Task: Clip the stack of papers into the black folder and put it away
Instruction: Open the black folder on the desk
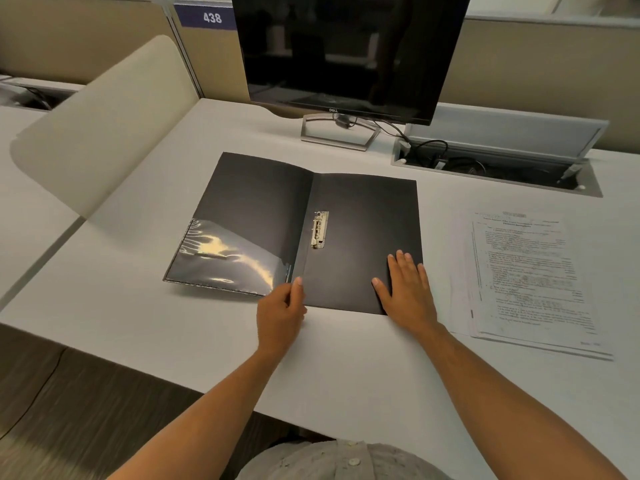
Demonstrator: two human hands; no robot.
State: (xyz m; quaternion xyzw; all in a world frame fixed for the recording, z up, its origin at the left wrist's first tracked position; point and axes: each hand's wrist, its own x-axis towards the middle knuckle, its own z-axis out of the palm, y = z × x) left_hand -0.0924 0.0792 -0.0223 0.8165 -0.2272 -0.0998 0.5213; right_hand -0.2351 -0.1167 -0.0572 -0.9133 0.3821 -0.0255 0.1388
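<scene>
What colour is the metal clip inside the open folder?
Pale gold or brass-toned clip, against the black folder; head view.

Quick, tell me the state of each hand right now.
Left hand: pinches the near edge of the black folder, close to its spine.
Right hand: open, resting flat on the folder's right panel, holding nothing.

A blue sign [207,17] at the top of the desk partition [214,64] shows the white number "438". The lower bezel of the dark monitor [346,46] carries the brand name "DELL" in small silver letters. The stack of papers [526,271] bears printed lines too small to read.
</scene>
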